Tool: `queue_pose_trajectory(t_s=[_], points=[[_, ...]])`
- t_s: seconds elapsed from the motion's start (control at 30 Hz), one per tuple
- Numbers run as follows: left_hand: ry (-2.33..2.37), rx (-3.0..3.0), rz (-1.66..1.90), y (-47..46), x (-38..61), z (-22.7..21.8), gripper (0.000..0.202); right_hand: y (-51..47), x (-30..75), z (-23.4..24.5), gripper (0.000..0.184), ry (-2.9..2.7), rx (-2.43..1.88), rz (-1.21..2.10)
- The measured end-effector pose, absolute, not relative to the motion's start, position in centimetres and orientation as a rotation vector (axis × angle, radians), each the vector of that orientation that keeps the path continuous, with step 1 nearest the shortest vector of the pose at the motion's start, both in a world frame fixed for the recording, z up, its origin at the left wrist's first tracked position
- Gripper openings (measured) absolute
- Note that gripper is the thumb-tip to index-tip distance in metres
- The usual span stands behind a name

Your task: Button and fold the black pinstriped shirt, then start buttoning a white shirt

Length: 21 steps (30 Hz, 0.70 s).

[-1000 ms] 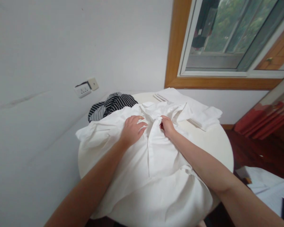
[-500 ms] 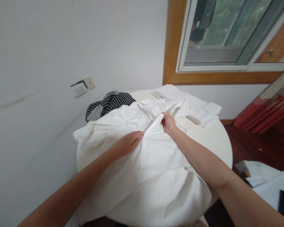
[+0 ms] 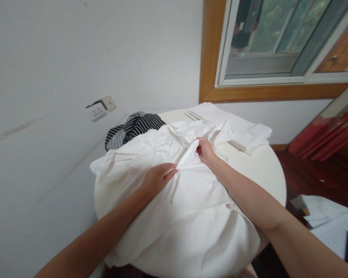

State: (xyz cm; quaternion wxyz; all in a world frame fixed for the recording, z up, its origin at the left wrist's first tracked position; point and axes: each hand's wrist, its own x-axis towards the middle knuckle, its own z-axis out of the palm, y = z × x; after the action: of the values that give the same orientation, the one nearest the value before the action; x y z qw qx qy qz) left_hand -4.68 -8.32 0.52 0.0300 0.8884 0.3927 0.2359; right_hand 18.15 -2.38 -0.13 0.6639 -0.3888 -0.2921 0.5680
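A large white garment (image 3: 197,216), perhaps a shirt, lies rumpled across a round white table (image 3: 261,173) and hangs over its near edge. My left hand (image 3: 159,177) pinches a fold of it near the middle. Farther up and to the right, my right hand (image 3: 205,150) is closed on the same edge, so a narrow strip of cloth is stretched between the two. The fingertips of my right hand are partly hidden by the cloth.
Folded white cloth (image 3: 234,125) lies at the table's back right. A black-and-white striped cloth (image 3: 139,125) is bunched at the back left, by the wall socket (image 3: 96,111). Papers (image 3: 327,220) are at the lower right, and a red curtain (image 3: 327,135) hangs beyond.
My left hand has shifted slightly right along the cloth edge, and the garment's lower left part has been drawn in and up. My right hand has stayed nearly in place.
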Motion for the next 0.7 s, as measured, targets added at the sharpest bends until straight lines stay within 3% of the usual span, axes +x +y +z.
queue_pose_trajectory(t_s=[0.7], points=[[1.345,2.907,0.379,-9.2,-3.98,0.66,0.034,-2.33,17.71,-0.7,0.009,-0.824,-0.917,1.237]])
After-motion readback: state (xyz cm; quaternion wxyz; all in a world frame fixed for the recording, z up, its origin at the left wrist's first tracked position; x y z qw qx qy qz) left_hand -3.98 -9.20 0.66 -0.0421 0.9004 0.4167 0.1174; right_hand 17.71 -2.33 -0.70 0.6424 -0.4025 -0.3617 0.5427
